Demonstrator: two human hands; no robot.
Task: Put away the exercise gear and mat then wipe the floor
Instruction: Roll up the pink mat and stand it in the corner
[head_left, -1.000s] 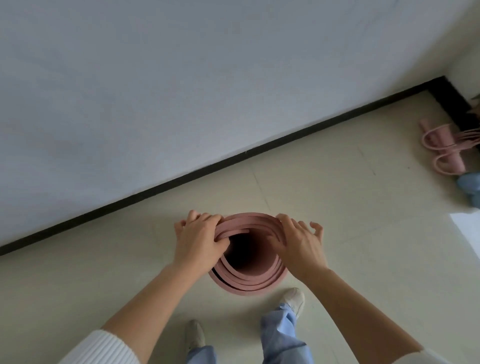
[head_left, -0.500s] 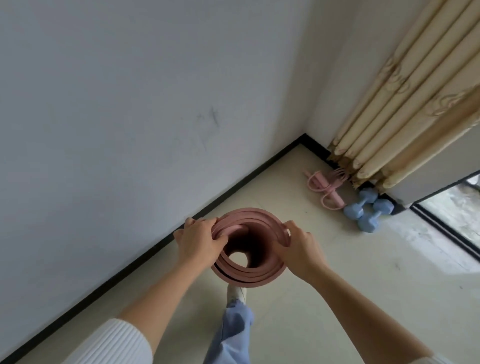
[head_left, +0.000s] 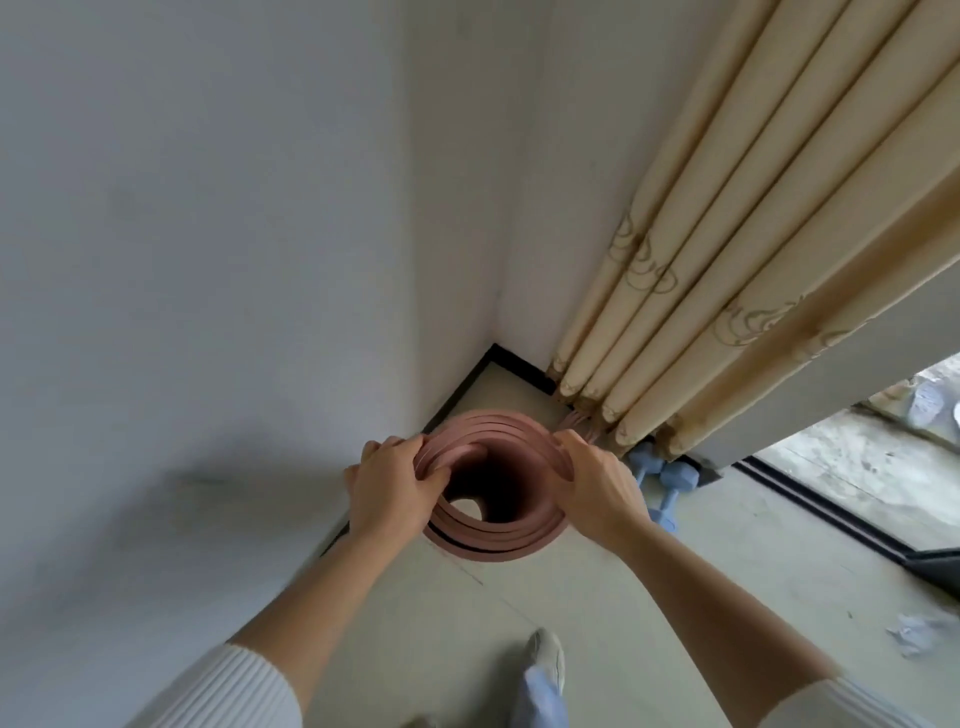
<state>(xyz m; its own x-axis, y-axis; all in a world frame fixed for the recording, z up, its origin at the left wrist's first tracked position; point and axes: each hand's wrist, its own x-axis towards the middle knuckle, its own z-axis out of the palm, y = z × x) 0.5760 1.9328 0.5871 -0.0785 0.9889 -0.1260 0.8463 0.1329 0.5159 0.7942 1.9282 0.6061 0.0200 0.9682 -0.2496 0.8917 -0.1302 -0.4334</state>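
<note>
Rolled mat (head_left: 493, 540) upright near the corner (head_left: 494, 332)
Left hand (head_left: 395, 483) grips its rim at 9 o'clock, right hand (head_left: 597, 483) at 3 o'clock.

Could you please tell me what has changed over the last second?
The rolled mat has been carried toward the corner, now close to the blue dumbbells beside the curtain. The left hand and right hand still grip its top rim.

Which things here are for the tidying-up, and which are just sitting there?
For the job:
rolled pink mat, gripped by the left hand and right hand
blue dumbbells
pink loops beyond the mat
floor, to be wiped

Just there:
curtain
wall
</note>
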